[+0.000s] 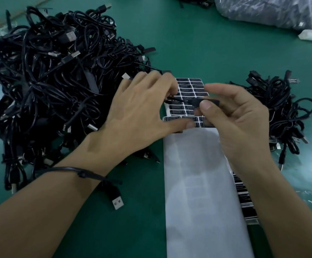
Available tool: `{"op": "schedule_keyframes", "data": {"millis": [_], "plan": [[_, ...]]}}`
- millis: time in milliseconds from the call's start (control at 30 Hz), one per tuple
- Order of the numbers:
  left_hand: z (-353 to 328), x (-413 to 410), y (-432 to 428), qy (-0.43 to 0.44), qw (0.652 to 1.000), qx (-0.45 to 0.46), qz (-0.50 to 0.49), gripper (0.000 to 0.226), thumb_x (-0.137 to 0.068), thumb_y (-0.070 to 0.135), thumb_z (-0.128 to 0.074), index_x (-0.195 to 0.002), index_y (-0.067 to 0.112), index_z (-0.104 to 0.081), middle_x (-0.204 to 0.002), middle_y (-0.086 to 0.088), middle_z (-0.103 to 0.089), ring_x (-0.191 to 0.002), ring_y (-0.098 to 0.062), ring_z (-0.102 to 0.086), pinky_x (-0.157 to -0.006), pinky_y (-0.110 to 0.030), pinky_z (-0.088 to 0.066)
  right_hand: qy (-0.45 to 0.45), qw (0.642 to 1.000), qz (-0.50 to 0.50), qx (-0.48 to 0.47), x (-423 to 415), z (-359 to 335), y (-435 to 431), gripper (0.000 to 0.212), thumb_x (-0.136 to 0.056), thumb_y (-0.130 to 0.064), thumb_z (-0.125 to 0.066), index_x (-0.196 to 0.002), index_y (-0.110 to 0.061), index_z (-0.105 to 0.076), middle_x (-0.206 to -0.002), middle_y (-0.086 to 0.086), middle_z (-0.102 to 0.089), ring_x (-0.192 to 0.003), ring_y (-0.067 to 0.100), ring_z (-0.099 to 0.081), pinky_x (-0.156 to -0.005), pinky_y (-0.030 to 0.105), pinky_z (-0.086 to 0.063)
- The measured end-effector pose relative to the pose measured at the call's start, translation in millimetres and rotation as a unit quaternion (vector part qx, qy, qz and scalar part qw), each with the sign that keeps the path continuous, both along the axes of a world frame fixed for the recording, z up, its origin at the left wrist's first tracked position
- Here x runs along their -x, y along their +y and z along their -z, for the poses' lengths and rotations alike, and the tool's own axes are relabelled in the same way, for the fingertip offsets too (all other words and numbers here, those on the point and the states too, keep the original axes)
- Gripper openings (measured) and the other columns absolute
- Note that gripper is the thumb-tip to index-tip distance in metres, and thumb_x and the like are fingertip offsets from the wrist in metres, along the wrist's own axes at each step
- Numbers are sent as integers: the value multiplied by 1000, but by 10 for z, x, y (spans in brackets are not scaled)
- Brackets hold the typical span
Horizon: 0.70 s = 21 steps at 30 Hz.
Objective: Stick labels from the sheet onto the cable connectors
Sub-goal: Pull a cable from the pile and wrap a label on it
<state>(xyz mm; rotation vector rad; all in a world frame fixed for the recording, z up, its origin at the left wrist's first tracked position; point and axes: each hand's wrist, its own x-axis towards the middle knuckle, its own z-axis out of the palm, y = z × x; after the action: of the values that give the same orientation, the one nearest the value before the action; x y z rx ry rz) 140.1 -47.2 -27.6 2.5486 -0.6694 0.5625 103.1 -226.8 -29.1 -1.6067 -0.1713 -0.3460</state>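
Observation:
A white label sheet (pixel 198 174) lies on the green table, with rows of black labels (pixel 192 85) at its far end. My right hand (pixel 241 123) pinches a black cable connector (pixel 198 101) between thumb and fingers just above those labels. My left hand (pixel 140 114) grips the thin cable leading from the connector with curled fingers, and its thumb reaches onto the near row of labels. A cable is looped around my left wrist, its USB plug (pixel 117 201) lying on the table.
A big heap of black cables (pixel 49 71) fills the table's left side. A smaller pile of cables (pixel 282 112) lies right of the sheet. A second label strip (pixel 246 202) shows under my right forearm. A plastic bag (pixel 274 10) sits at the far right.

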Motion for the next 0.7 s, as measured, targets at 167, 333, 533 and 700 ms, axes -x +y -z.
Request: {"op": "schedule_keyframes", "data": {"millis": [167, 333, 533, 700], "plan": [[-33, 22, -14, -12, 993, 31, 114, 42, -101, 48, -40, -111, 18, -68, -96, 9, -67, -89, -17, -59, -92, -38, -38, -44, 996, -63, -38, 37, -43, 48, 16, -86, -7, -69, -97, -14, -60, -83, -5, -76, -81, 11, -73, -78, 21, -55], [-28, 0, -4, 22, 994, 48, 100, 29, -104, 30, -46, -103, 12, -68, -71, 2, -66, -63, -24, -57, -75, -40, -46, -26, 995, 33, 87, 31, 13, 47, 13, -97, -17, -63, -107, -27, -63, -93, -12, -76, -89, 7, -71, -80, 23, -56], [-13, 5, 13, 106, 991, 68, 45, 20, -107, 27, -38, -92, 16, -48, -65, -3, -65, -57, -29, -60, -59, -50, -47, 104, 815, 49, 568, 57, 61, 11, 77, -90, -69, -48, -153, -27, -32, -150, -5, -40, -140, 17, -27, -115, 36, -22], [-22, 22, 16, 166, 984, 62, 31, 27, -100, 33, -40, -80, 16, -40, -71, -6, -69, -58, -29, -58, -58, -48, -48, 149, 801, 50, 577, 124, -20, 59, 93, -79, -84, -39, -154, -30, -28, -151, -1, -41, -140, 22, -30, -115, 40, -26]]}}
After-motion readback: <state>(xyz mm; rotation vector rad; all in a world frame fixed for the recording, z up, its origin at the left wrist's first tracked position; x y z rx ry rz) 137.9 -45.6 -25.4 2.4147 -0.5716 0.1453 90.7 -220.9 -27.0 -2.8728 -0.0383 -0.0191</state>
